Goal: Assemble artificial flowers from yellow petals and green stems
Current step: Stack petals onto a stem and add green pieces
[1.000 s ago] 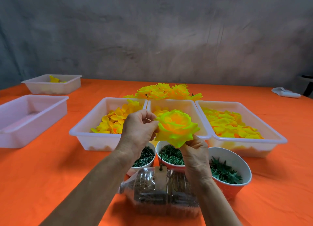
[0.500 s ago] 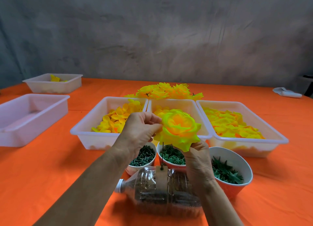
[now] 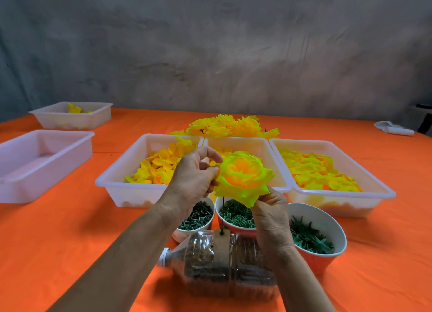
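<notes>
Three trays (image 3: 336, 196) hold yellow petals (image 3: 313, 171); three cups (image 3: 320, 258) hold green parts (image 3: 308, 238).

Bare orange tablecloth (image 3: 58, 237) left, cups (image 3: 318, 232), trays (image 3: 131, 190), bottle (image 3: 219, 262) crowd centre

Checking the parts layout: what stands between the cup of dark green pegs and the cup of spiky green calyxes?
A cup of green rings, seen in the head view.

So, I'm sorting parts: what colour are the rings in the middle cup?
Green; the rings in the middle cup show best in the head view.
</notes>
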Tool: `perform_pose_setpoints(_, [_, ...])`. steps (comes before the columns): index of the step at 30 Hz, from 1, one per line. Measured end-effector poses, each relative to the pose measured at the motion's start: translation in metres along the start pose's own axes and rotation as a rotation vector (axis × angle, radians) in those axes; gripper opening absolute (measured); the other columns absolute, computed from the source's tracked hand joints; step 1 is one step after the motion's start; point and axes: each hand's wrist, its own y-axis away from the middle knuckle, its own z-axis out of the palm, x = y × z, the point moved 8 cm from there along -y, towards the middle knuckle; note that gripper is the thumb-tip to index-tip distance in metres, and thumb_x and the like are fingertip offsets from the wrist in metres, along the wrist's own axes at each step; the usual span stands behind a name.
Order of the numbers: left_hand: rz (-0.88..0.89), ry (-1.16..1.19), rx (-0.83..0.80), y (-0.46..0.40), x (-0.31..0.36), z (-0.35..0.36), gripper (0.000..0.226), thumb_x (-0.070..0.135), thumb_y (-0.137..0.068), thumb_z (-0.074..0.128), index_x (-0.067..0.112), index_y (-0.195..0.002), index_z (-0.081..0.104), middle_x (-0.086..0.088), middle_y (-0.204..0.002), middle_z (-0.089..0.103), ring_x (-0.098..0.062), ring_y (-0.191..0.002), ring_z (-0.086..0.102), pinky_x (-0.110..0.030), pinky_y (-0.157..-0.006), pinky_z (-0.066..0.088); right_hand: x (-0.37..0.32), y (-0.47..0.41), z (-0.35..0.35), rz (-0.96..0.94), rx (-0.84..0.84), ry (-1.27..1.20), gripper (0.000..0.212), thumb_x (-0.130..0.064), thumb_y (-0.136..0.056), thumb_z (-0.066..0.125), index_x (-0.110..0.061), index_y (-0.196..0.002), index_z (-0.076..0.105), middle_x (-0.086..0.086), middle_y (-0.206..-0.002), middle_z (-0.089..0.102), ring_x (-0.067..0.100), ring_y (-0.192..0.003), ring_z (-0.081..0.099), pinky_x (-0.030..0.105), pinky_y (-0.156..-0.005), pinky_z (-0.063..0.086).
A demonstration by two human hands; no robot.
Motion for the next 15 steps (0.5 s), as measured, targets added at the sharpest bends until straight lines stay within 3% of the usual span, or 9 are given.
perform_pose_setpoints(5, [-0.067,0.008,0.003,-0.006,-0.001,0.0,0.022,0.002,-0.09,0.048,0.015,-0.08,0.062,0.004,-0.049,0.053,-0.007,-0.039,0.043,-0.019,-0.036,0.033,0.006,-0.001,-0.002,0.039,0.033,0.021,0.021,0.006,-0.078,0.067,-0.014,-0.083,0.073,-0.001,-0.075,0.074,0.008,-0.072,0.066,0.018,-0.066,0.052])
perform_pose_setpoints(9, [-0.079,-0.033,0.0,-0.009,-0.002,0.0,0.023,0.026,-0.086,0.067,0.012,-0.07,0.058,0.007,-0.05,0.05,-0.007,-0.041,0.042,-0.019,-0.038,0.033,0.009,0.0,0.002,0.062,0.022,0.011,0.018,0.0,-0.078,0.069,-0.018,-0.081,0.074,0.001,-0.081,0.075,0.01,-0.076,0.068,0.018,-0.068,0.053])
perform_pose_setpoints(15, [-0.091,-0.081,0.014,-0.013,-0.005,-0.003,0.017,0.009,-0.082,0.07,0.014,-0.072,0.058,0.001,-0.068,0.052,-0.008,-0.054,0.044,-0.017,-0.042,0.036,0.017,0.0,0.0,0.093,0.023,0.112,0.01,0.001,-0.073,0.073,-0.007,-0.078,0.075,0.011,-0.079,0.074,0.017,-0.074,0.065,0.023,-0.069,0.055])
